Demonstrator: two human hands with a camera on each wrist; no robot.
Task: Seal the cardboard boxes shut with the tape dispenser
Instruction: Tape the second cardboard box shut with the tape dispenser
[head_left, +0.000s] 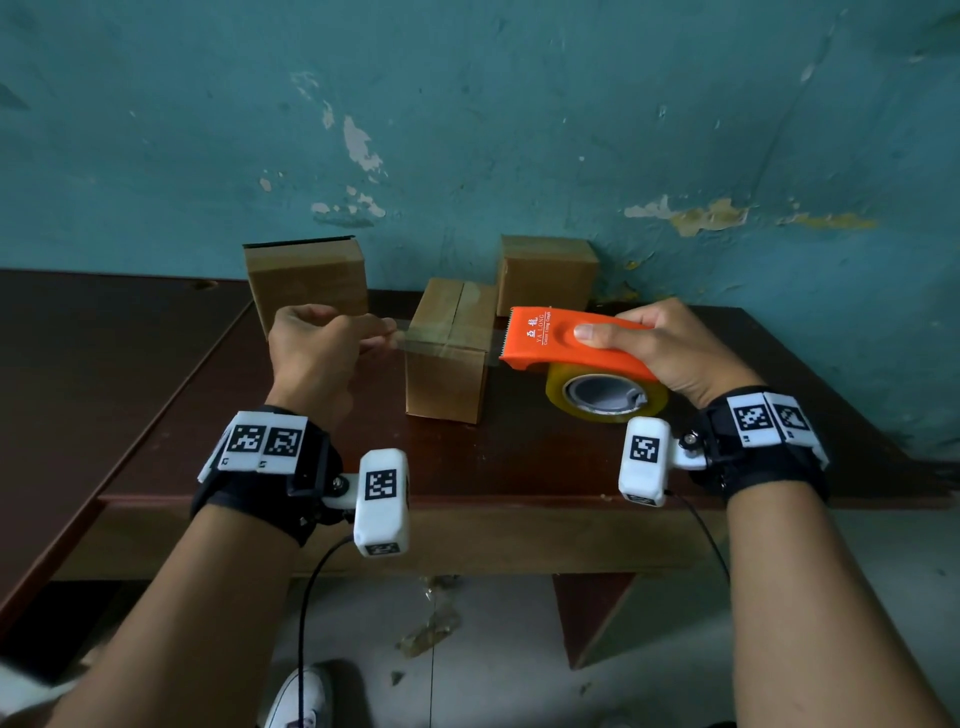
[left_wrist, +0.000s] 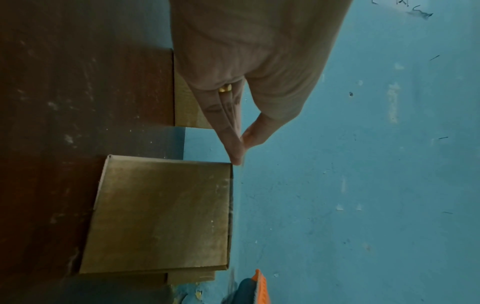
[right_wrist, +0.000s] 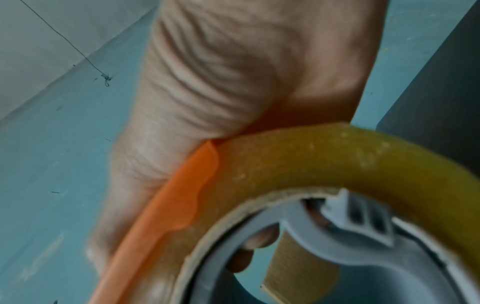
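Note:
Three cardboard boxes stand on the dark wooden table (head_left: 171, 395): a left box (head_left: 306, 283), a middle box (head_left: 449, 358) and a back right box (head_left: 545, 275). My right hand (head_left: 639, 340) grips the orange tape dispenser (head_left: 550, 338), with its yellow tape roll (head_left: 605, 397), just right of the middle box. A clear strip of tape (head_left: 441, 340) stretches from the dispenser's teeth over the middle box's top. My left hand (head_left: 382, 332) pinches the strip's free end left of that box. In the left wrist view, fingertips (left_wrist: 237, 152) meet the thumb above the box (left_wrist: 161, 216). The right wrist view shows the dispenser (right_wrist: 179, 207) and roll (right_wrist: 337, 156) up close.
A peeling teal wall (head_left: 519, 130) rises right behind the boxes. The table's front edge (head_left: 467, 504) lies near my wrists. Crumpled tape scraps (head_left: 431, 623) lie on the floor below, beside a white shoe (head_left: 301, 696).

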